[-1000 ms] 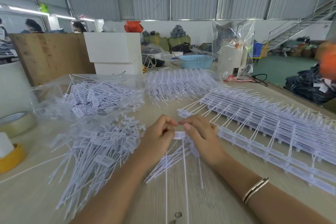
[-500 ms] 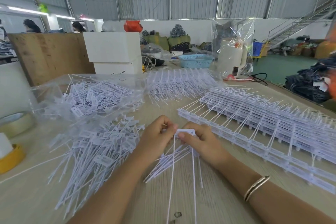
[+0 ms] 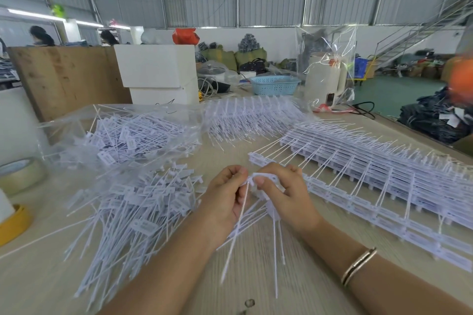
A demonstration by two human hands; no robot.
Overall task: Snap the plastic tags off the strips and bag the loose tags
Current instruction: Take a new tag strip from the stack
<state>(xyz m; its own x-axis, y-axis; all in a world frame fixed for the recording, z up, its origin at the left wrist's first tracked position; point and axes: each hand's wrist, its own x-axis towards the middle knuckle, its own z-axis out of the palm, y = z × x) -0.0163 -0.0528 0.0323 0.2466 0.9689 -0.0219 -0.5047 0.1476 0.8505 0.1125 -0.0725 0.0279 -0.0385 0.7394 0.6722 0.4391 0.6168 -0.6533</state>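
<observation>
Both hands pinched on one short strip piece (image 3: 263, 178), mid-snap. Left hand (image 3: 225, 197) clamped thumb-to-finger on the end tag (image 3: 249, 181), tail (image 3: 236, 227) hanging down from the pinch. Right hand (image 3: 286, 194) curled round the rest, a few tails fanned below it. Loose tags (image 3: 133, 210) piled just left of the grip; clear bag (image 3: 120, 135) up and left, already part filled. Uncut strips (image 3: 371, 186) stacked right of the grip. Best kept: pinches tight against the joint, sharp twist rather than pull, tails held clear of the pile. Likely risk: tearing the tag body instead of the link.
</observation>
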